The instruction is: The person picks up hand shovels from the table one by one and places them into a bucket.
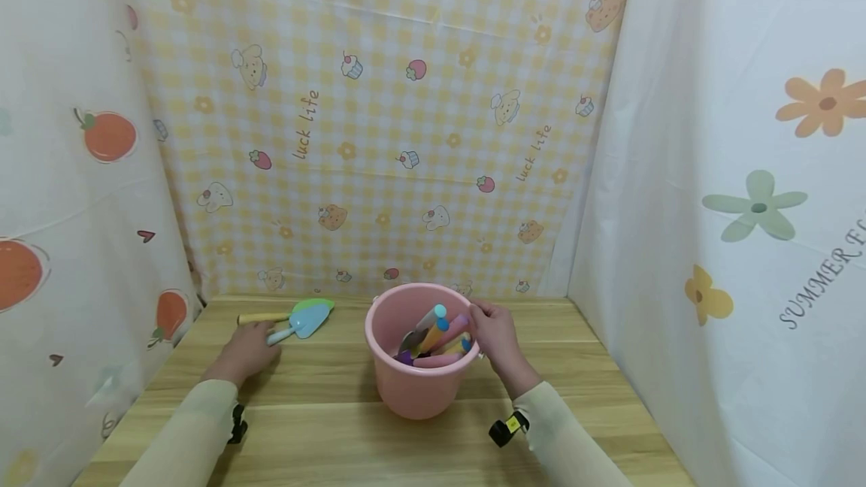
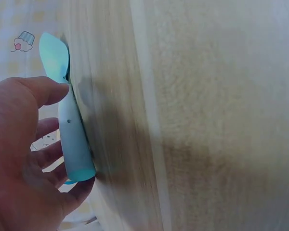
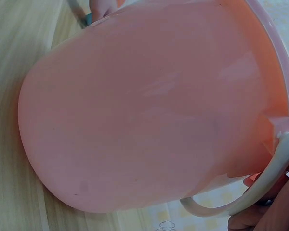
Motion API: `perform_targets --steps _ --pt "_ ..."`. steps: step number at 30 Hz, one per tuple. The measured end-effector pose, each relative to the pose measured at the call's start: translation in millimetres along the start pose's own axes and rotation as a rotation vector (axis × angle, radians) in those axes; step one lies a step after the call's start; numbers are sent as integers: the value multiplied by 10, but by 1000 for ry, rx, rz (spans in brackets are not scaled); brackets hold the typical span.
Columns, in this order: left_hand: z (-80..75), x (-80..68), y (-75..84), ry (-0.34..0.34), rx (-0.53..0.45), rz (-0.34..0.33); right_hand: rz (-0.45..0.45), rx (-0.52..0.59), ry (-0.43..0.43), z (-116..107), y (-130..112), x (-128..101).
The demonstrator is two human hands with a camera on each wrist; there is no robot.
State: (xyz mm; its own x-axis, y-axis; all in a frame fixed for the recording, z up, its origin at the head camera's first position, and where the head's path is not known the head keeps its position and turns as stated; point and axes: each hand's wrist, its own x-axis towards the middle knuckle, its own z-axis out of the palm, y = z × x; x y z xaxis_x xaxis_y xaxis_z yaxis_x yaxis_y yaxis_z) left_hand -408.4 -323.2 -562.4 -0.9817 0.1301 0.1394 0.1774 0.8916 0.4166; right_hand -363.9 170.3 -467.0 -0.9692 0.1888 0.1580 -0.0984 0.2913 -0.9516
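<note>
My left hand [image 1: 246, 352] is at the left of the table, curled about the handle of a light blue toy trowel [image 1: 311, 319]. In the left wrist view the thumb lies near the neck of this trowel [image 2: 74, 130], and the other fingers wrap behind its handle. A second trowel with a green blade [image 1: 326, 304] and a yellow handle [image 1: 260, 317] lies just behind, partly covered. My right hand [image 1: 497, 333] grips the right rim of a pink bucket [image 1: 416, 393], which stands upright. Beside that hand hangs the bucket's pale carrying handle [image 3: 260, 192].
Inside the bucket lean several small tools; a pink handle [image 1: 436, 361] and an orange handle [image 1: 435, 335] show. The wooden table [image 1: 325, 427] meets a checked cloth backdrop [image 1: 379, 231] behind. White printed curtains [image 1: 676, 171] hang on both sides.
</note>
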Motion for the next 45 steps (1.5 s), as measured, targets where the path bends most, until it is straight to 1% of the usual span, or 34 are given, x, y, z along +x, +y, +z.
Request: perform_targets --steps 8,15,20,23,27,30,34,40,45 --pt "-9 -24 18 -26 43 -5 2 6 2 -3 6 -4" --pt "4 -33 7 -20 39 -31 5 13 1 0 7 -7" --pt "6 -21 -12 -5 39 -23 8 -1 3 -1 -3 -14" --pt "5 -21 -29 -9 25 -29 4 -3 -1 2 -7 -14" --pt "9 -13 -40 -35 -9 -48 3 -3 -6 3 1 -13" --pt "20 -9 -42 -55 -41 -49 3 -3 -5 1 9 -7" --pt "32 -6 -34 -61 -77 -42 8 8 -5 -4 4 -1" --pt "43 -25 -34 -33 -141 -55 13 12 -12 -9 -12 -10" --pt "11 -56 -11 -12 -173 -66 14 6 -13 -4 -10 -7"
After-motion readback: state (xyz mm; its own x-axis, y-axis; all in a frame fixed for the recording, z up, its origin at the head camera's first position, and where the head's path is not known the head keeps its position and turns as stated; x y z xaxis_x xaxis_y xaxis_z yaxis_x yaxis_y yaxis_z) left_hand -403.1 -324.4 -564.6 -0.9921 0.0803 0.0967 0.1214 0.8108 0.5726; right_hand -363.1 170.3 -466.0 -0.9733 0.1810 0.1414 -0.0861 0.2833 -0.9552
